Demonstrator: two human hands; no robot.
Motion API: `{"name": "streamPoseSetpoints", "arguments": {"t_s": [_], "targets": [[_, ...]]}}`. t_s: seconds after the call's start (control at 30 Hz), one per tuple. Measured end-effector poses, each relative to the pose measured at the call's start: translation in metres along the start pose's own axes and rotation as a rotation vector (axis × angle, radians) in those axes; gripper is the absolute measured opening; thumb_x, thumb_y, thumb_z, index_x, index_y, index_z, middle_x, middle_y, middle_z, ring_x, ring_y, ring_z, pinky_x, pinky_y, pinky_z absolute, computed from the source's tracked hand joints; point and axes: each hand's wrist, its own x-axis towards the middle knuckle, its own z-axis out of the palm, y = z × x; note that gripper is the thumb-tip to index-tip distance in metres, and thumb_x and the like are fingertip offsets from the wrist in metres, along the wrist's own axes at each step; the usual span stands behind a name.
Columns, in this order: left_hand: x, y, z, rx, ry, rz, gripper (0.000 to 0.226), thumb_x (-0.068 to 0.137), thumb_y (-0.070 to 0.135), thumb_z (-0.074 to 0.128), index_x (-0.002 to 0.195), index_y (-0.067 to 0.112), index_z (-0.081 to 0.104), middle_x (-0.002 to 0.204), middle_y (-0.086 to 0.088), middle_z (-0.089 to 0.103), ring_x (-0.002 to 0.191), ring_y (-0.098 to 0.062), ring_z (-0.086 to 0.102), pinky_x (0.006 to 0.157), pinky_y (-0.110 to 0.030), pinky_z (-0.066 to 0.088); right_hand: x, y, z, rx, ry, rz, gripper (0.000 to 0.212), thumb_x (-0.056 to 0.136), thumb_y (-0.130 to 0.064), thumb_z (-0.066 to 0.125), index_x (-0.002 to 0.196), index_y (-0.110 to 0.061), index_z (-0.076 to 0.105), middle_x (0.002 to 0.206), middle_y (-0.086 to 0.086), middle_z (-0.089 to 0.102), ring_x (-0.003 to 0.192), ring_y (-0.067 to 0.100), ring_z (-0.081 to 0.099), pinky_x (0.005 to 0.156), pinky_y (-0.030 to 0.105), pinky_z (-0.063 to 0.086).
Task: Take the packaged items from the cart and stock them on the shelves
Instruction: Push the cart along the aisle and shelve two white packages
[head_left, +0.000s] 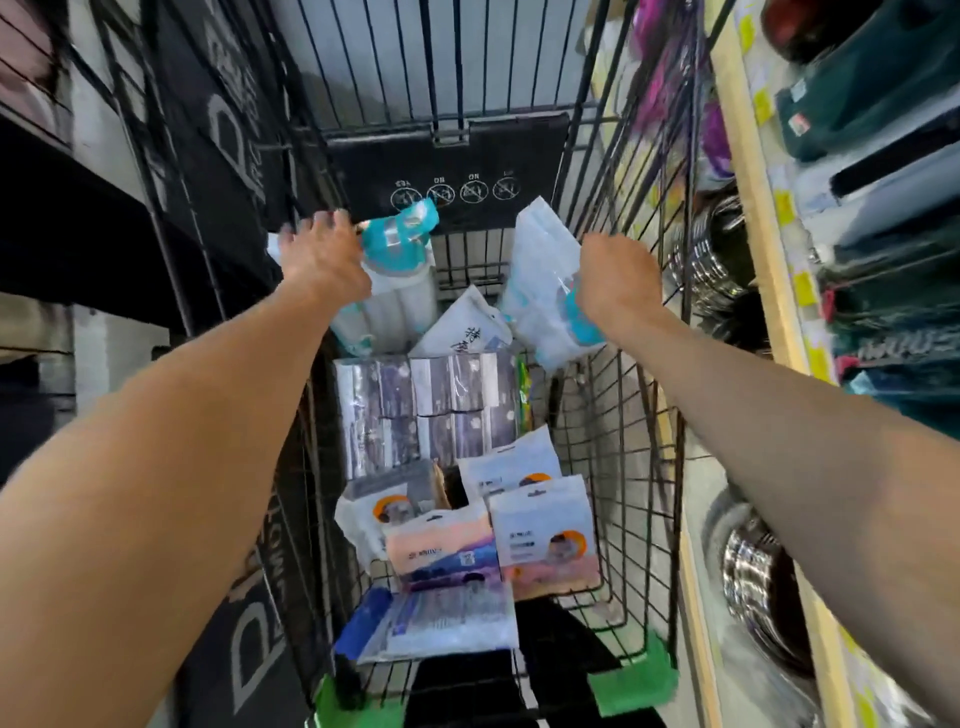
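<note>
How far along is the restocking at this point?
Nothing visibly shelved from the cart yet. In hand: the left hand grips a teal-and-white pack, the right hand a white plastic pack, both above the cart. Left: the grey bundled packs and white pouches remaining inside.

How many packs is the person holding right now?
2: a teal-topped pack in the left hand and a white pack in the right hand, both above the cart.
</note>
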Motion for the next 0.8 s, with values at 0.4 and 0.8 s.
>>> {"name": "streamPoseSetpoints", "arguments": {"t_s": [0.4, 0.8], "targets": [[-0.023, 0.008, -0.044, -0.024, 0.098, 0.23, 0.06, 0.083, 0.044, 0.075, 0.122, 0.013, 0.042, 0.101, -0.017, 0.066, 0.094, -0.04, 0.064, 0.07, -0.042, 0.043, 0.001, -0.021, -0.027, 0.464, -0.028, 0.092, 0.005, 0.086, -0.019, 0.076, 0.089, -0.015, 0.076, 0.087, -0.003, 0.07, 0.084, 0.018, 0.068, 0.07, 0.033, 0.055], [-0.112, 0.049, -0.211, -0.15, -0.023, 0.661, 0.075, 0.083, 0.025, 0.077, 0.142, 0.045, 0.036, 0.124, -0.01, 0.058, 0.104, -0.03, 0.057, 0.097, -0.044, 0.046, -0.092, -0.026, -0.153, 1.45, 0.111, 0.077, 0.065, 0.078, 0.012, 0.067, 0.126, -0.03, 0.052, 0.103, 0.012, 0.067, 0.061, 0.005, 0.066, 0.052, 0.023, 0.057]]}}
